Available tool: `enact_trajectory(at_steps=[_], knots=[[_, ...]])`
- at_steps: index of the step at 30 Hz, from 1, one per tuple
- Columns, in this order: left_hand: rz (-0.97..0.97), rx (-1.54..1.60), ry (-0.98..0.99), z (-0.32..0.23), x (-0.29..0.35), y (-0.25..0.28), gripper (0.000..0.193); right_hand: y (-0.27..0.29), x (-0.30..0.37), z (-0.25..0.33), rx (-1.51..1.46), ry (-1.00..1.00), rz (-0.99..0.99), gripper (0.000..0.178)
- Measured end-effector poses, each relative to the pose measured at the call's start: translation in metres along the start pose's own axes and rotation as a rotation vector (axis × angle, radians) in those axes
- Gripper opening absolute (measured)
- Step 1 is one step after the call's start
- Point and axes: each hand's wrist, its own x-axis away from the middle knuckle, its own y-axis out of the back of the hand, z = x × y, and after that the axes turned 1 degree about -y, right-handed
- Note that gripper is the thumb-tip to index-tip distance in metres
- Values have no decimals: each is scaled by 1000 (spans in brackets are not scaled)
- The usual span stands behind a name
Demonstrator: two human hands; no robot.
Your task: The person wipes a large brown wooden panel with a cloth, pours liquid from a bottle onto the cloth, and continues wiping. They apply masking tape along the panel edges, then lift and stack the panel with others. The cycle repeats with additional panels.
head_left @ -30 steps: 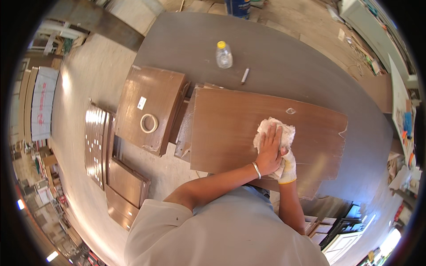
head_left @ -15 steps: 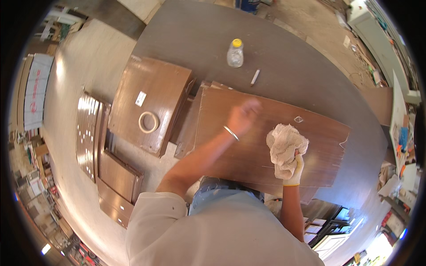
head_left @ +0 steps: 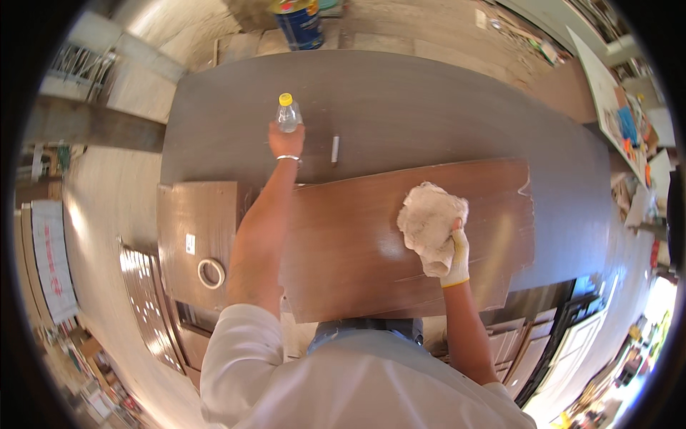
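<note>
My bare left hand (head_left: 286, 143) reaches far out over the grey tabletop (head_left: 400, 107), its fingers wrapped round the lower part of a clear plastic bottle (head_left: 289, 117) with a yellow cap. The bottle stands nearly upright. On my right hand (head_left: 459, 254) is a whitish work glove with a yellow cuff edge. That hand is closed on a crumpled off-white cloth (head_left: 431, 218), held over a brown wooden panel (head_left: 350, 236). Just right of my left hand a white marker-like stick (head_left: 335, 149) lies on the tabletop.
Left of my arm is a second brown panel (head_left: 200, 236) with a small white label and a cream tape roll (head_left: 211, 273) on it. Beyond the far table edge stands a blue can (head_left: 300, 27). Stacked panels (head_left: 151, 307) lean low at the left.
My left hand has gone outward and left from above the panel and taken hold of the bottle. The view has turned. The right hand keeps its grip on the cloth.
</note>
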Motion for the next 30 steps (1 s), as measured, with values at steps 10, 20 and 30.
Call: enact_trajectory(at_steps=[10, 20, 30], knots=[[381, -680, -1364, -133, 107, 26, 35, -14, -42, 0, 40, -76, -61, 69], [351, -622, -1632, -198, 160, 34, 22, -21, -52, 11, 110, -15, -96, 65], [484, -371, -1438, -151, 142, -45, 37, -8, -61, 39, -161, -8, -13, 60]])
